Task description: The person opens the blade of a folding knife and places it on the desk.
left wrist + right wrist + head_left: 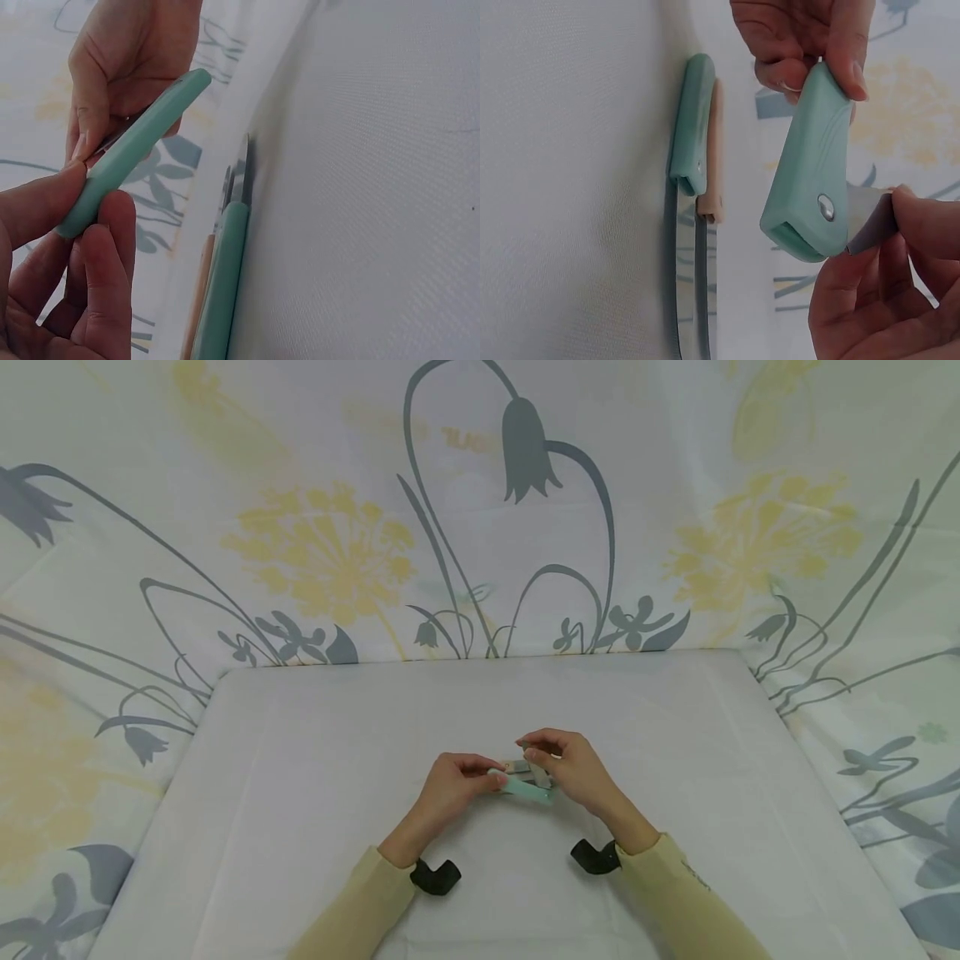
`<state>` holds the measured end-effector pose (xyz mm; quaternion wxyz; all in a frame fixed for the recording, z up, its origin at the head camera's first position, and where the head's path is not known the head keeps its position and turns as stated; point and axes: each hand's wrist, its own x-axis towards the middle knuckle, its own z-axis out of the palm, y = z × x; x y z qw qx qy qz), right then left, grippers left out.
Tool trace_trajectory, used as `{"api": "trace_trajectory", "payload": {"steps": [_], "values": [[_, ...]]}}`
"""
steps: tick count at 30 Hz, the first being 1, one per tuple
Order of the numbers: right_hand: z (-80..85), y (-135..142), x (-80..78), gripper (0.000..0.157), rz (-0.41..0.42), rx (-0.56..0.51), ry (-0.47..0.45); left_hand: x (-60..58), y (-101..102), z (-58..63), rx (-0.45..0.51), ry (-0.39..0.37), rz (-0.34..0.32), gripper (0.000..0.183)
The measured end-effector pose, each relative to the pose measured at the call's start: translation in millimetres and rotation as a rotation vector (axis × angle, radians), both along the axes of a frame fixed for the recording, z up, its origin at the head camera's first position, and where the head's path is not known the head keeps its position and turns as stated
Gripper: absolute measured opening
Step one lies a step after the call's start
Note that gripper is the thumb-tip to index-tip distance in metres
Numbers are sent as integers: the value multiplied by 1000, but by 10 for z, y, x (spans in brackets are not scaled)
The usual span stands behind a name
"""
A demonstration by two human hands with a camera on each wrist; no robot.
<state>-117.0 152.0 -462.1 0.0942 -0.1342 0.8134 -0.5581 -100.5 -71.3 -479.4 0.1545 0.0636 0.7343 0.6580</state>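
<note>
My left hand (456, 783) pinches the end of a mint-green handle of a folding knife (810, 165), held above the table. With thumb and fingers, my right hand (576, 770) grips its metal blade (868, 216), which sticks out sideways from the handle near the round rivet. The blade tip is hidden by the right fingers. Behind the held knife lie two more knives with their blades out: a green-handled knife (226, 281) and a beige-handled knife (197, 300), side by side on the table. Neither hand touches those two.
A white cloth-covered table (322, 735) spreads under the hands. Flower-patterned fabric (480, 543) rises behind it and at both sides. A black wrist device (437, 877) sits at the left cuff, and another black device (596, 857) at the right cuff.
</note>
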Motion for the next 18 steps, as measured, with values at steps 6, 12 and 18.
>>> {"api": "trace_trajectory", "payload": {"steps": [6,12,18], "values": [[-3,-1,14,25,-31,-25,-27,-3,-20,-11,25,-8,4,25],[-14,25,23,27,-86,-61,-40,-16,-46,-26,64,-34,35,25],[-20,59,21,24,-136,-138,-99,-27,-88,-13,82,-63,81,25]]}}
